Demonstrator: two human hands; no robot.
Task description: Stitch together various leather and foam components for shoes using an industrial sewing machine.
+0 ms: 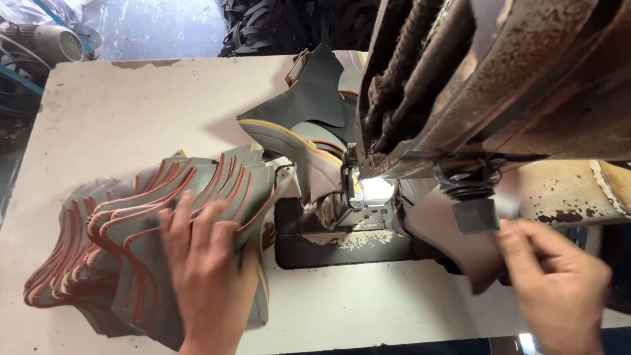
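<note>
My left hand (207, 269) lies flat, fingers spread, on a fanned stack of grey leather pieces with reddish-brown trim (131, 236) on the left of the table. My right hand (555, 283) is blurred at the lower right; its fingers pinch the edge of a grey leather piece (453, 236) that hangs below the sewing machine head (486, 79). A lit needle area (368, 190) sits between the two hands. Sewn grey pieces with yellow edging (302, 125) trail away behind the needle.
The worn beige table (131, 112) carries the dark machine bed plate (342, 243). A heap of black strips (289, 26) lies beyond the far edge. An electric motor (46, 39) stands at the upper left on the floor.
</note>
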